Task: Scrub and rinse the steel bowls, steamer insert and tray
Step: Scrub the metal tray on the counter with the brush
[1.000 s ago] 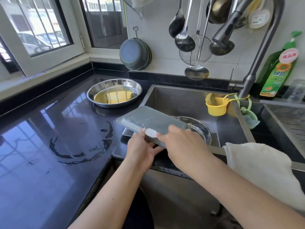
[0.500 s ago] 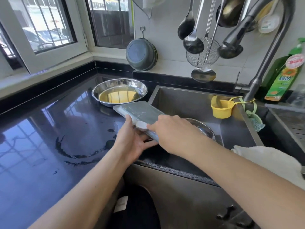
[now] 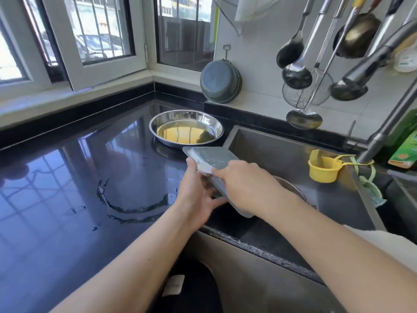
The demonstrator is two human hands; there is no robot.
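A flat grey rectangular tray (image 3: 211,156) is held tilted over the left edge of the steel sink (image 3: 282,152). My left hand (image 3: 198,197) grips it from below at its near left side. My right hand (image 3: 246,184) holds it from above, fingers curled over its near edge. A wide shallow steel bowl (image 3: 158,126) sits on the black counter behind the tray. Another steel bowl (image 3: 291,188) lies in the sink basin, mostly hidden behind my right hand.
A yellow cup (image 3: 321,169) hangs at the sink's right rim beside the tap (image 3: 381,132). Ladles and a wire skimmer (image 3: 302,93) hang on the wall, with a grey pan (image 3: 220,81) hung on its hook. A green detergent bottle (image 3: 404,145) stands far right. Water streaks the counter (image 3: 79,177).
Both hands have carried the tray leftward and away from the sink's middle, toward the counter and the shallow bowl. The tray now tilts more steeply.
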